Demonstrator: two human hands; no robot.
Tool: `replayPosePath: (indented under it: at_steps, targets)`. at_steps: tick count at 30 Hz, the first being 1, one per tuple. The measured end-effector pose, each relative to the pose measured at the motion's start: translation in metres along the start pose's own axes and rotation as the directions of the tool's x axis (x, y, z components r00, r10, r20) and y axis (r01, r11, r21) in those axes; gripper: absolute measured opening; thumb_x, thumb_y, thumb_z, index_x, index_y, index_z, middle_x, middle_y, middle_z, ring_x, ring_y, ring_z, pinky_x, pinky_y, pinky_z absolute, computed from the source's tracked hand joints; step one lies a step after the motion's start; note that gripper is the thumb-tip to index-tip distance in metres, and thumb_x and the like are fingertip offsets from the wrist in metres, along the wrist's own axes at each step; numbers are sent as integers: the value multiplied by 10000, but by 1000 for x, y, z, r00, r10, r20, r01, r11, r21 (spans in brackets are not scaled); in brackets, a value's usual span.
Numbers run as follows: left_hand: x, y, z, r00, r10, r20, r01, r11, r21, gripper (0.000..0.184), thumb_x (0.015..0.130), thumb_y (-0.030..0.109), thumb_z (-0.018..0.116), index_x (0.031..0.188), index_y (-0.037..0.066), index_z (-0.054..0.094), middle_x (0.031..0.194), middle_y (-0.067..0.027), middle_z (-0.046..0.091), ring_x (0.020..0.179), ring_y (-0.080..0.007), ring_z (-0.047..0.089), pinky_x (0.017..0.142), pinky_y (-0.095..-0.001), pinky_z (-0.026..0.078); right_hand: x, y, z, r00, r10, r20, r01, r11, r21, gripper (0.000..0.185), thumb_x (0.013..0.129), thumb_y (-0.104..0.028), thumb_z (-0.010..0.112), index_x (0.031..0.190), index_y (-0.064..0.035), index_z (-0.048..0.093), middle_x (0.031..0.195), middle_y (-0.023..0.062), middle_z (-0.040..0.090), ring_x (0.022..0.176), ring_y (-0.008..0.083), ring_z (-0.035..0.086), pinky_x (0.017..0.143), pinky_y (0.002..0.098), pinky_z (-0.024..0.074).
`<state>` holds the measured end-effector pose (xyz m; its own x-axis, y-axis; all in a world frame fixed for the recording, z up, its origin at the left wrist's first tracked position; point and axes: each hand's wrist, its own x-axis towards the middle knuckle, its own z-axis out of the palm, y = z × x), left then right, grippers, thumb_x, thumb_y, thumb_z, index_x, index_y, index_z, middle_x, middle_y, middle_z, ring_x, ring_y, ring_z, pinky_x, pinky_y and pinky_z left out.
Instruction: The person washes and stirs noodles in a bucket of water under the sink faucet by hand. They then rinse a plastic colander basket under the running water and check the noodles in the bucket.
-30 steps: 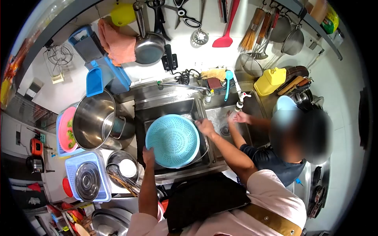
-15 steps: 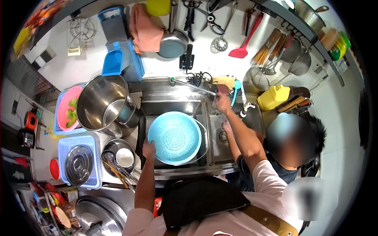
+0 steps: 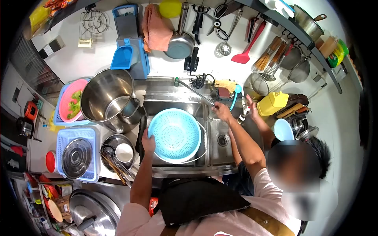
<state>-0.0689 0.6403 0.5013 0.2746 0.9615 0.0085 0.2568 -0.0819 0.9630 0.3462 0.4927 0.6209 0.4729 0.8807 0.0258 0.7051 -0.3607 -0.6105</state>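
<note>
A light-blue plastic colander [image 3: 175, 135] sits over the left basin of the steel sink [image 3: 189, 170]. A wire handle curves around its right side. My left hand [image 3: 148, 142] is closed on the colander's left rim. Above the divider between the basins, my right hand [image 3: 223, 112] is closed around the near end of a long metal faucet pipe [image 3: 197, 91], which slants up to a green-tipped end at the back. What lies under the colander is mostly hidden.
Another person's hand [image 3: 253, 109] is raised beside the white tap [image 3: 243, 114], at my right. A big steel pot [image 3: 108, 94], a blue basket [image 3: 94, 157] and a bowl of utensils [image 3: 124, 153] stand left. A yellow jug [image 3: 272, 103] is back right.
The co-worker's hand has risen from the right basin to beside the white tap. The near end of the faucet pipe sits lower. My left hand stays on the colander.
</note>
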Motion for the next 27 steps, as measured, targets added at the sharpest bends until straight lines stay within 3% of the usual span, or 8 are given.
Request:
replayPosePath:
  at_steps: [5, 8, 11, 18, 21, 24, 25, 27]
  targets:
    - [4, -9, -4, 998, 39, 57, -27, 978, -208, 572, 782, 13, 594, 1350, -37, 543, 1170, -168, 679, 1017, -284, 675, 943, -385, 522, -3, 2, 8, 998, -46, 41, 46, 999, -15, 298, 902, -290, 663, 956, -7, 590, 864, 260, 643, 861, 482, 612, 733, 475, 492]
    - [2, -29, -2, 994, -66, 88, 109, 712, -694, 568, 735, -14, 572, 1303, -37, 574, 1125, -125, 692, 984, -257, 675, 895, -366, 527, -6, -6, 15, 1000, -21, -7, 21, 1000, -18, 312, 892, -304, 661, 969, -7, 609, 859, 270, 647, 866, 493, 614, 734, 490, 494]
    - [-11, -6, -15, 996, -88, 31, 74, 554, -829, 601, 726, -59, 570, 1325, -6, 561, 1153, -101, 681, 985, -248, 676, 895, -362, 539, -4, -17, 10, 1000, -1, -11, 0, 999, -52, 339, 887, -316, 643, 975, 12, 631, 861, 289, 654, 874, 500, 625, 740, 513, 500]
    - [-30, 48, -69, 961, -270, -61, 91, 516, -852, 621, 748, -138, 514, 1347, 20, 544, 1159, -129, 677, 984, -278, 679, 868, -393, 563, -36, -99, 34, 993, 48, 110, -38, 995, -91, 297, 893, -280, 649, 1009, -7, 661, 959, 275, 691, 909, 469, 658, 810, 521, 520]
    - [-46, 62, -78, 939, -323, -118, 104, 595, -797, 616, 756, -124, 502, 1356, 12, 537, 1180, -141, 666, 993, -300, 679, 875, -414, 571, -47, -130, 78, 996, -59, 65, 57, 998, 28, 262, 884, -225, 643, 1030, -11, 680, 973, 278, 691, 964, 449, 667, 884, 495, 529]
    - [-59, 55, -91, 917, -388, -91, 175, 596, -783, 654, 757, -134, 486, 1394, 17, 504, 1212, -153, 652, 1022, -302, 668, 890, -405, 558, -42, -133, 101, 977, -190, 98, 162, 957, 243, 145, 865, -105, 615, 950, -4, 675, 891, 232, 706, 866, 415, 688, 785, 457, 533]
    - [-65, 50, -93, 916, -395, -74, 190, 588, -787, 658, 756, -133, 486, 1396, 17, 502, 1215, -154, 650, 1020, -302, 668, 889, -402, 558, -41, -130, 105, 973, -193, 125, 143, 933, 329, 102, 874, -72, 605, 907, 0, 668, 808, 189, 693, 747, 301, 682, 721, 394, 520]
    - [-72, 37, -97, 925, -379, -24, 216, 576, -788, 670, 742, -130, 499, 1395, 17, 506, 1209, -151, 654, 1020, -293, 667, 891, -395, 556, -39, -125, 104, 974, -130, 184, 50, 920, 388, 108, 891, -86, 610, 905, 3, 670, 783, 151, 682, 718, 222, 643, 710, 360, 510]
